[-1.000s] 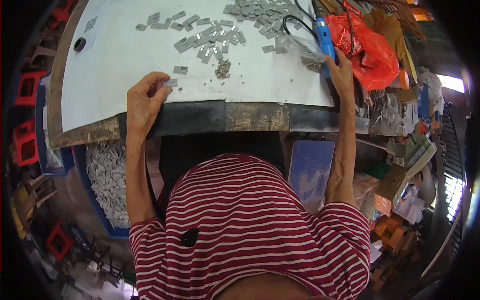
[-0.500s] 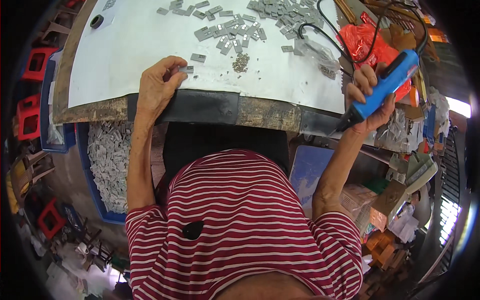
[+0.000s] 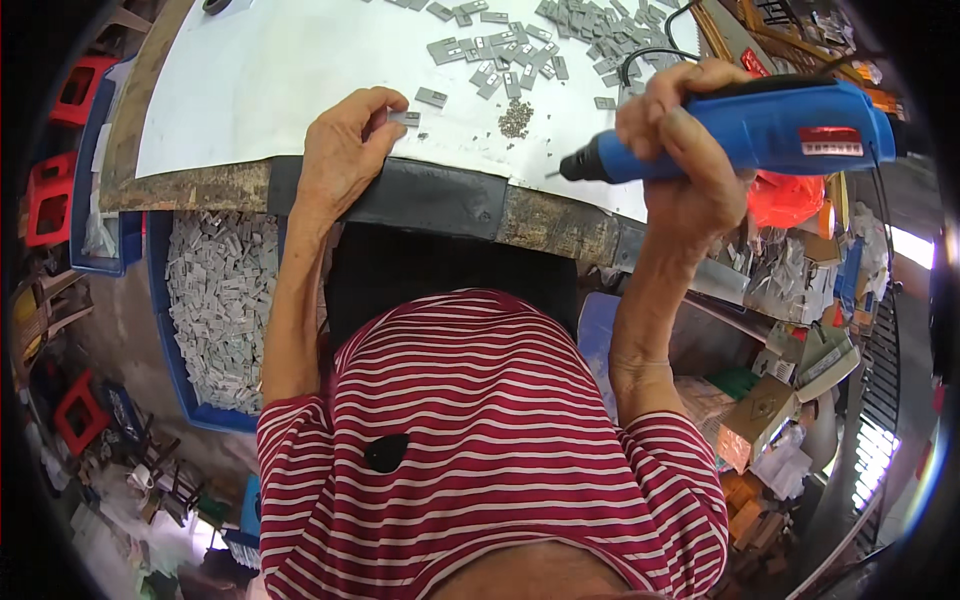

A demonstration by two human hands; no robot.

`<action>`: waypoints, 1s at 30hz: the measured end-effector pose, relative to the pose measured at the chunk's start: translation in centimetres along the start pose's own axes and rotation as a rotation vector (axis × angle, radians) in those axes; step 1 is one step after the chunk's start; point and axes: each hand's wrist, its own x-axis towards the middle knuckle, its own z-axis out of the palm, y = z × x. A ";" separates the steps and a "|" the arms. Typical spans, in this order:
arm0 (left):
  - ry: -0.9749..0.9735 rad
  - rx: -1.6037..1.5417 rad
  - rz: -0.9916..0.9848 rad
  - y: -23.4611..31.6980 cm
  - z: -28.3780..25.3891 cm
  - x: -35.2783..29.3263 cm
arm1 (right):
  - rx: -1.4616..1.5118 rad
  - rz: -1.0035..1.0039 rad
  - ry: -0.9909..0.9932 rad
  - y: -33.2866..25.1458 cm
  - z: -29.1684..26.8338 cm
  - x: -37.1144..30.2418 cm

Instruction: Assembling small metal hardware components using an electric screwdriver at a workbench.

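My left hand (image 3: 345, 152) rests by the table's near edge, thumb and fingers closed on a small grey block (image 3: 410, 119) that looks like a pencil sharpener. Just beyond it lies a similar loose block (image 3: 431, 97). A blue electric screwdriver (image 3: 775, 125) is gripped in my right hand (image 3: 695, 165), raised over the table's right side. Its black nose and thin bit point left and a little down, apart from the block. Between the two hands lies a small heap of tiny screws (image 3: 516, 118).
Many more grey blocks (image 3: 500, 50) are strewn over the white-covered table (image 3: 250, 95). A blue bin (image 3: 180, 365) full of small grey pieces stands below on the left. At the right are a red plastic bag (image 3: 785, 200), the black cord (image 3: 650, 52) and cardboard boxes (image 3: 755, 425).
My right hand has brought the electric screwdriver leftward over the table, and its bit has swung round to point left. My left hand keeps hold of the block. The view has shifted slightly.
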 end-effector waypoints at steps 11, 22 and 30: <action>0.046 0.060 0.059 0.1 0.2 0.0 | -0.131 -0.160 0.124 4.9 0.7 1.4; 0.076 0.079 0.088 0.0 0.2 -0.1 | -0.156 -0.176 0.174 6.6 0.1 1.4; 0.169 -0.093 0.154 1.5 0.8 -0.9 | -0.048 -0.166 0.297 4.7 0.7 1.2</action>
